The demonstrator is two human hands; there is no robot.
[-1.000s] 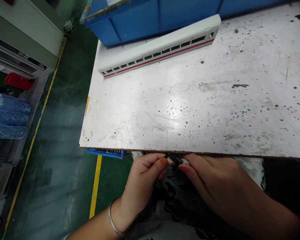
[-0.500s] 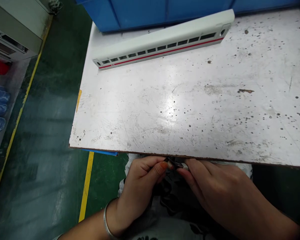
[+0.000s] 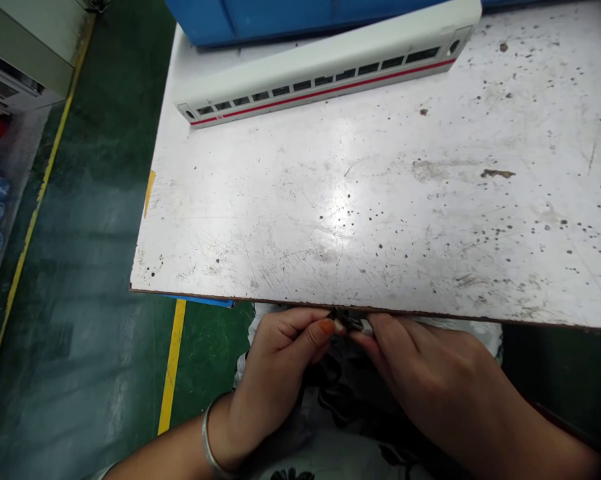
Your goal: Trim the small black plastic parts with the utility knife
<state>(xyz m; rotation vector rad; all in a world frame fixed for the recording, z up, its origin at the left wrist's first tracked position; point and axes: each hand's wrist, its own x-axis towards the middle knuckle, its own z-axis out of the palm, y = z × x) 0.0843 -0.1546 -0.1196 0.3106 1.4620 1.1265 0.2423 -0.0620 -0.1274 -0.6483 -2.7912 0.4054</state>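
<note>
Left hand (image 3: 273,373) and right hand (image 3: 440,373) pinch a small dark part (image 3: 351,321) between them at the near edge of a scuffed white table (image 3: 280,220), likely so each steadies it for the other. Beyond, a red-striped model railcar (image 3: 330,63) sits roof up just beside a blue bin (image 3: 280,17), apparently set back for elbow room. No lettering is legible.

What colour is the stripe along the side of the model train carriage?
Red; the stripe shows best in the head view.
</note>
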